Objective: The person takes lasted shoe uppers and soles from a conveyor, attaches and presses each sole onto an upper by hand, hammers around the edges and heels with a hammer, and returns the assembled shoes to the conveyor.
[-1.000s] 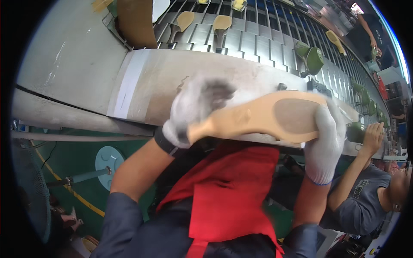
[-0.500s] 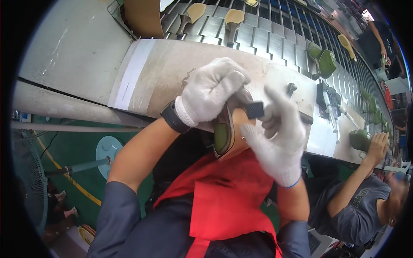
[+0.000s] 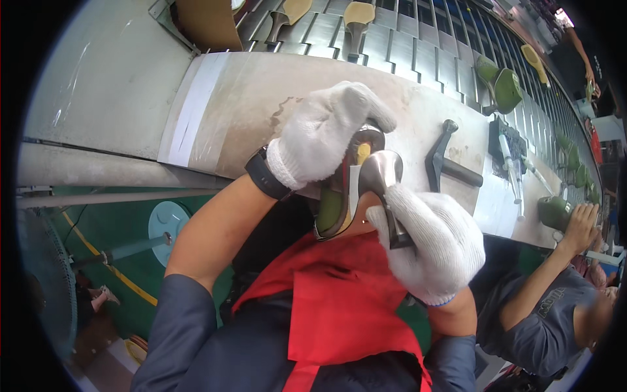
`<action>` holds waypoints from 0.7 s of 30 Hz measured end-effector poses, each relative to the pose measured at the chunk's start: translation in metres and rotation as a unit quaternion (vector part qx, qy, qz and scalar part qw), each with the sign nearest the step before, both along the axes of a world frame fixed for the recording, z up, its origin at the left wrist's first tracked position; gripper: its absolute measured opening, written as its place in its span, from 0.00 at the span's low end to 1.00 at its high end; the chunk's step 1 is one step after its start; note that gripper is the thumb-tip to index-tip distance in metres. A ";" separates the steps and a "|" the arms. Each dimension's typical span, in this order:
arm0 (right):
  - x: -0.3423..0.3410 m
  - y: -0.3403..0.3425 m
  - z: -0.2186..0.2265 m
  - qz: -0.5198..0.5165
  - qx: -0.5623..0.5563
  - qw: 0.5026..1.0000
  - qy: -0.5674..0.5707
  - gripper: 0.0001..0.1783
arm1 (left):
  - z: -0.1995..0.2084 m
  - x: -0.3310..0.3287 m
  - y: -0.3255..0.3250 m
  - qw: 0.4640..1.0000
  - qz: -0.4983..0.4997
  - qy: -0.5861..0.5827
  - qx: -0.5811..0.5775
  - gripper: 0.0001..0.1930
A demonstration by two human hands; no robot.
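Two hands in white knit gloves work close together over a red apron [image 3: 339,300]. The left hand [image 3: 323,134] is curled shut over the top of one shoe [image 3: 336,196], an olive-lined piece with a shiny dark rim held on edge just above the apron and against the near edge of the grey workbench [image 3: 255,98]. The right hand [image 3: 428,242] is closed in a fist around the dark shaft of one hammer [image 3: 381,176], whose polished metal head rests against the shoe, touching or nearly touching the left glove. One black band sits on the left wrist [image 3: 266,173]. A second hammer [image 3: 444,160] with a dark handle lies on the bench just beyond the right hand, untouched. Farther right on the bench lies a dark tray with a few slim white tools [image 3: 509,153]; their kind is too small to tell. Behind the bench runs a slatted conveyor [image 3: 424,52] carrying at least two tan soles at the top and several green shoes [image 3: 499,81] toward the right. At the right edge a co-worker in a grey shirt rests a bare hand [image 3: 581,219] on another green shoe [image 3: 555,210]. The left glove hides much of the held shoe, so how its far side lies cannot be told.
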State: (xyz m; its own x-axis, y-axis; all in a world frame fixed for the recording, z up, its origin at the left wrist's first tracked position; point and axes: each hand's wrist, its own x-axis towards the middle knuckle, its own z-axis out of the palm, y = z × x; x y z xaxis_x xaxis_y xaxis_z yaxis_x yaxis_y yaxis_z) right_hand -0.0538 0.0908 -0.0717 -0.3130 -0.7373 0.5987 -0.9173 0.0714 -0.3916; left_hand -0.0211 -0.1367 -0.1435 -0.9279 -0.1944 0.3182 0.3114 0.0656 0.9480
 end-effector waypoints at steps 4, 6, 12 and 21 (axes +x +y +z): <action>-0.007 -0.010 -0.014 0.002 -0.015 1.000 0.007 0.28 | -0.002 -0.002 0.000 0.999 -0.007 0.026 -0.017 0.45; -0.008 -0.013 -0.020 -0.003 -0.026 1.000 0.008 0.24 | -0.003 -0.002 0.000 1.000 -0.005 0.014 0.009 0.48; -0.009 -0.021 -0.029 0.003 -0.055 0.998 0.022 0.23 | -0.001 -0.002 -0.001 1.000 0.001 0.009 -0.013 0.48; -0.012 -0.031 -0.040 -0.003 -0.070 0.997 0.034 0.22 | -0.003 -0.002 -0.007 1.000 -0.003 0.005 -0.022 0.49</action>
